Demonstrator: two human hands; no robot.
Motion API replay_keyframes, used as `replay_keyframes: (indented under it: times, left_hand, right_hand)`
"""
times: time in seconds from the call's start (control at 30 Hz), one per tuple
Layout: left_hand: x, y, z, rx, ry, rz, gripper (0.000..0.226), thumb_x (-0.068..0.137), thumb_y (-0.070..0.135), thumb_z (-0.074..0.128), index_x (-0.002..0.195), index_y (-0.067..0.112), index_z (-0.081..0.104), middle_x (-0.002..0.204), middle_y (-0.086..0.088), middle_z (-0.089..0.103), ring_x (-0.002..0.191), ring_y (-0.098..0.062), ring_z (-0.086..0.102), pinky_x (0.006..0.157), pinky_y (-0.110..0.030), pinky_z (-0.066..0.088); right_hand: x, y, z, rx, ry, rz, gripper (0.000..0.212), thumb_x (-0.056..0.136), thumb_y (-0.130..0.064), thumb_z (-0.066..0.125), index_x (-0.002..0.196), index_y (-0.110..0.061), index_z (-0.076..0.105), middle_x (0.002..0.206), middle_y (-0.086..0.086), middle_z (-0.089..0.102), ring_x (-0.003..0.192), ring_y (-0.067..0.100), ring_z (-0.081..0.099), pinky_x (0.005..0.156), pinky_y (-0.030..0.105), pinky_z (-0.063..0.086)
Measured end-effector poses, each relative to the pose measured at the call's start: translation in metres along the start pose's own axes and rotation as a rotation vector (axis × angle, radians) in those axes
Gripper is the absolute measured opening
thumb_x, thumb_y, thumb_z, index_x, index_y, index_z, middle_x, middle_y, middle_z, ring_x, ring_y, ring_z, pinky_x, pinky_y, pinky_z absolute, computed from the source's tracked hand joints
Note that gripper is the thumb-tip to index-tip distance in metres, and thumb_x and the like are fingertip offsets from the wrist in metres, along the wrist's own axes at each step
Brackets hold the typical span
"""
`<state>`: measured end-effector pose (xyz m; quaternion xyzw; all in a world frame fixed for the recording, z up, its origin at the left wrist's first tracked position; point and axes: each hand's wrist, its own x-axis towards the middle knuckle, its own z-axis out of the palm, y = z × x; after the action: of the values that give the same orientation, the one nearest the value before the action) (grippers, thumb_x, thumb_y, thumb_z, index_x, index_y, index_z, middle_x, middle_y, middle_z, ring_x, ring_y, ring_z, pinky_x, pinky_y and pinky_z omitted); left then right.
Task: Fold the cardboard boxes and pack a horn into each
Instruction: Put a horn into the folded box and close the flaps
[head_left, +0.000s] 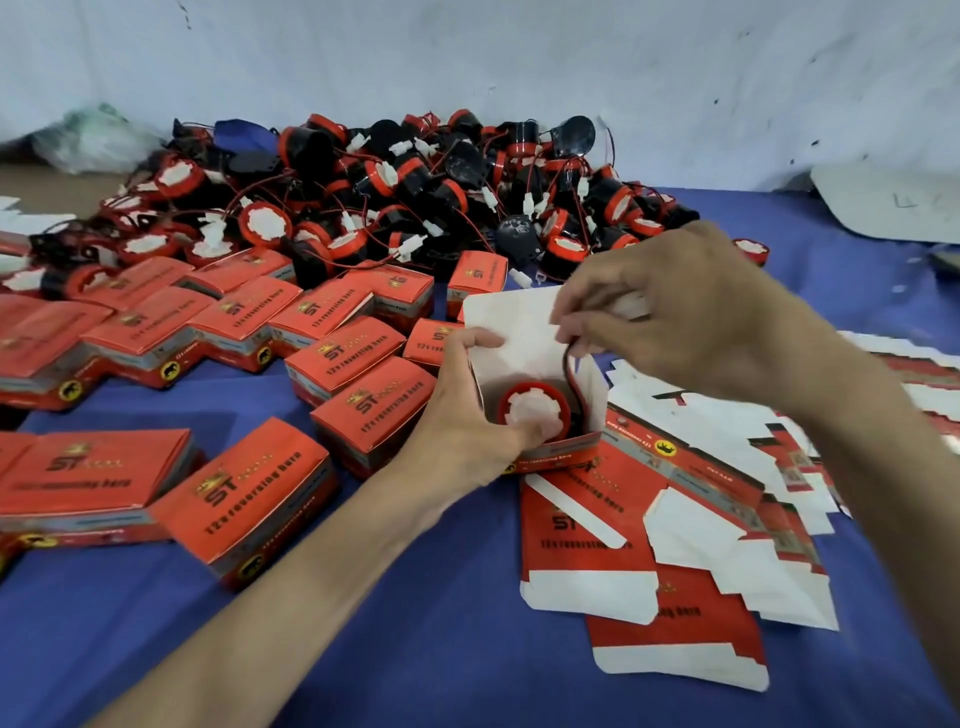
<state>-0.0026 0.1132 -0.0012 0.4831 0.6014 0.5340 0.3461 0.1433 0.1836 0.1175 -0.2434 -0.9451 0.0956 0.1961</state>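
1. Head view: the open box (592, 400) stands upright on the blue surface (415, 623), near the middle of the view. Its white lid flap (509, 322) is raised at the far side.
2. A horn (530, 410) lies inside this box, with its red ring and white centre facing up.
3. The left hand (467, 410) grips the left wall of the open box. Its fingers are curled over the far part of the rim, and the thumb reaches in at the near side and lies on the white centre of the horn.
4. The right hand (675, 312) is above the box. Its fingers are together and pinch the wire (571, 369), which is thin, red and black, and runs down to the horn.
5. Behind the box lies a big pile of loose horns (415, 192), with black bodies, red rings and white plugs on thin wires.
6. To the left, many closed boxes (358, 358) lie close together; they are red, with "12v reversing horn" printed on them.
7. To the right and on the near side, flat unfolded boxes (587, 545) lie one over another, and the open box stands partly on one of them.
8. A pale wall (467, 52) closes the back, and a crumpled plastic bag (88, 140) lies at the far left.
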Motion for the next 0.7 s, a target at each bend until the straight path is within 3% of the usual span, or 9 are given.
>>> replay_keyframes:
  times: [0.1,0.2,0.3,0.37,0.43,0.57,0.63,0.7]
  left_hand:
    - [-0.001,-0.002,0.001,0.021,0.008,0.014,0.069,0.071,0.022,0.083,0.103,0.054,0.031,0.113,0.014,0.048,0.101,-0.004,0.052,0.075,-0.016,0.048]
    - [-0.003,-0.001,0.002,0.021,0.012,0.039,0.070,0.070,0.020,0.083,0.103,0.050,0.030,0.115,0.013,0.049,0.100,-0.001,0.052,0.065,-0.003,0.044]
    - [-0.003,0.000,0.003,0.010,0.011,0.058,0.071,0.070,0.017,0.083,0.104,0.049,0.029,0.115,0.010,0.055,0.101,-0.001,0.056,0.070,-0.006,0.047]
    - [-0.004,0.000,0.003,0.032,0.028,0.089,0.072,0.069,0.011,0.082,0.103,0.046,0.030,0.109,0.012,0.056,0.096,0.005,0.057,0.071,-0.005,0.047]
    - [-0.003,0.000,0.003,0.071,0.037,0.111,0.075,0.066,0.008,0.084,0.102,0.045,0.029,0.103,0.015,0.056,0.092,0.010,0.057,0.071,-0.004,0.047]
    - [-0.002,-0.005,0.002,0.060,0.016,0.133,0.078,0.065,-0.002,0.080,0.105,0.041,0.030,0.095,0.006,0.061,0.082,0.000,0.063,0.065,-0.014,0.051]
    - [-0.003,-0.007,0.003,0.027,0.027,0.150,0.074,0.068,-0.007,0.073,0.107,0.039,0.030,0.090,0.005,0.058,0.075,-0.002,0.060,0.059,-0.011,0.045]
    - [-0.004,-0.008,0.004,0.028,0.039,0.162,0.073,0.072,-0.004,0.072,0.112,0.038,0.028,0.095,0.004,0.056,0.080,-0.005,0.058,0.061,-0.010,0.044]
  right_hand:
    - [0.003,-0.008,0.022,0.058,0.054,-0.017,0.007,0.085,-0.005,0.066,0.081,-0.009,0.071,0.073,-0.002,0.072,0.071,0.005,0.068,0.072,0.009,0.045]
    - [0.005,-0.008,0.042,-0.048,0.129,-0.026,0.006,0.087,-0.003,0.061,0.088,-0.005,0.067,0.094,0.005,0.063,0.083,0.018,0.059,0.074,0.026,0.042]
    - [0.007,-0.009,0.062,-0.104,0.066,-0.052,0.016,0.084,0.002,0.059,0.099,-0.003,0.058,0.104,0.012,0.048,0.079,0.024,0.048,0.067,0.037,0.039]
    - [0.007,-0.011,0.072,-0.114,0.013,-0.106,0.021,0.080,0.009,0.058,0.099,0.000,0.056,0.100,0.015,0.049,0.071,0.023,0.042,0.059,0.036,0.033]
    - [0.006,-0.012,0.079,-0.082,-0.022,-0.127,0.016,0.086,0.006,0.053,0.100,0.000,0.057,0.096,0.015,0.055,0.071,0.029,0.049,0.061,0.039,0.037]
    - [0.006,-0.007,0.076,-0.053,-0.110,-0.111,0.019,0.084,-0.009,0.053,0.103,-0.009,0.057,0.088,0.008,0.066,0.078,0.029,0.059,0.070,0.043,0.046]
    - [0.005,-0.004,0.069,-0.096,-0.205,-0.110,0.014,0.086,-0.019,0.051,0.096,-0.013,0.058,0.087,0.004,0.065,0.079,0.026,0.059,0.070,0.040,0.047]
    - [0.005,-0.005,0.064,-0.105,-0.301,-0.104,0.016,0.091,-0.029,0.047,0.090,-0.017,0.058,0.089,-0.002,0.060,0.084,0.021,0.057,0.072,0.038,0.045]
